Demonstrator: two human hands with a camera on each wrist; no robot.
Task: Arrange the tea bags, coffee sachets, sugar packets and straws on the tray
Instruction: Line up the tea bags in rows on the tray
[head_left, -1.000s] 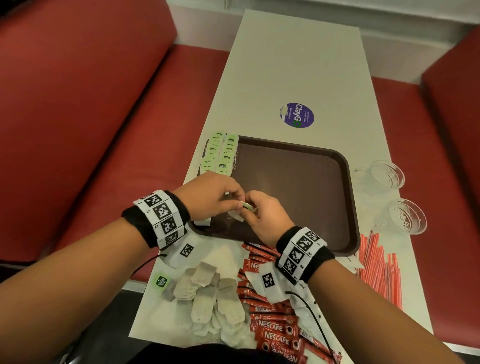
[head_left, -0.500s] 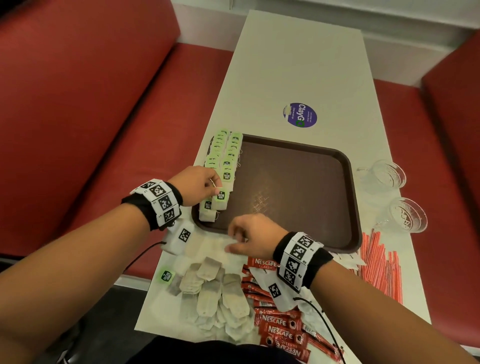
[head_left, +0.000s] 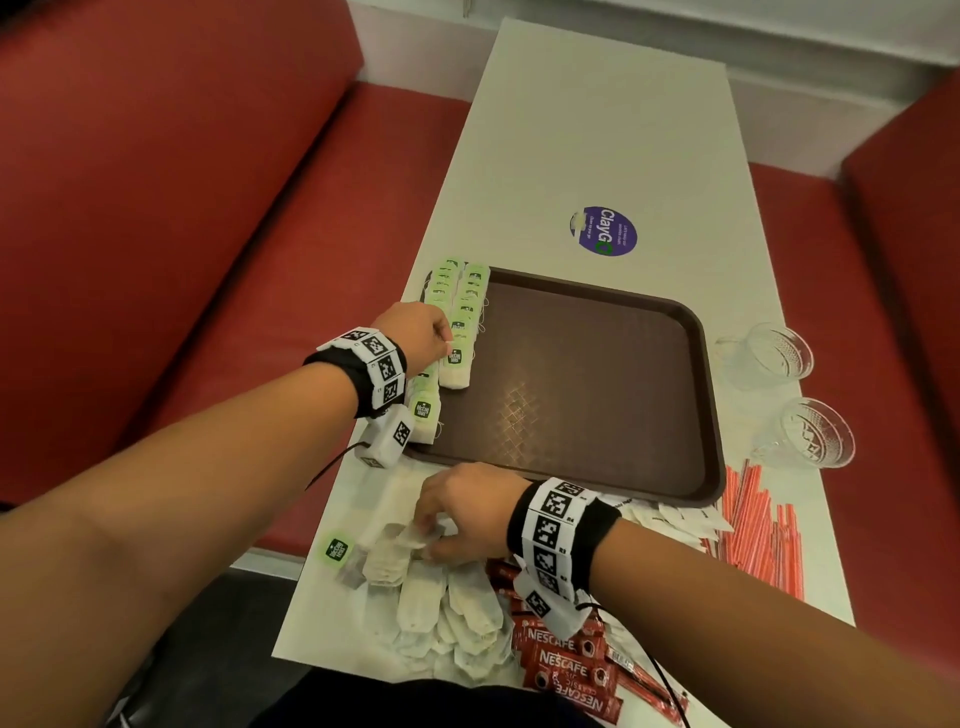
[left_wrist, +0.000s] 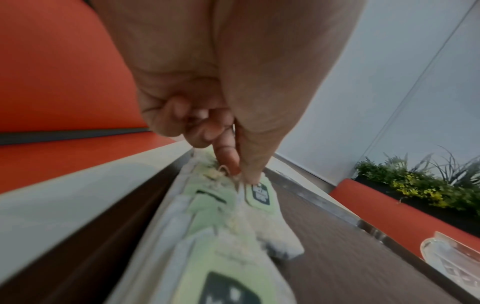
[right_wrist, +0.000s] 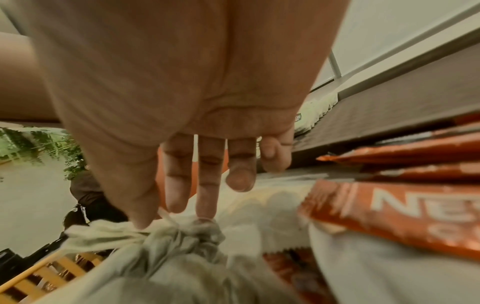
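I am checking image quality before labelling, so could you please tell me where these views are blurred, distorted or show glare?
Head view: sharp, wide-angle bend at the table edges, soft glare on the tray. Left wrist view: the near tea bags are blurred, the left hand fills the top. Right wrist view: the coffee sachets and the tea bag pile are smeared; the right hand is clearer.

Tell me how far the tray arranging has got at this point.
Done: two rows of tea bags line the left edge of the tray. In hand: the left hand presses on the inner row, while the right hand picks at the loose tea bags on the table. Left: that pile, the coffee sachets, sugar packets and straws, all off the tray.
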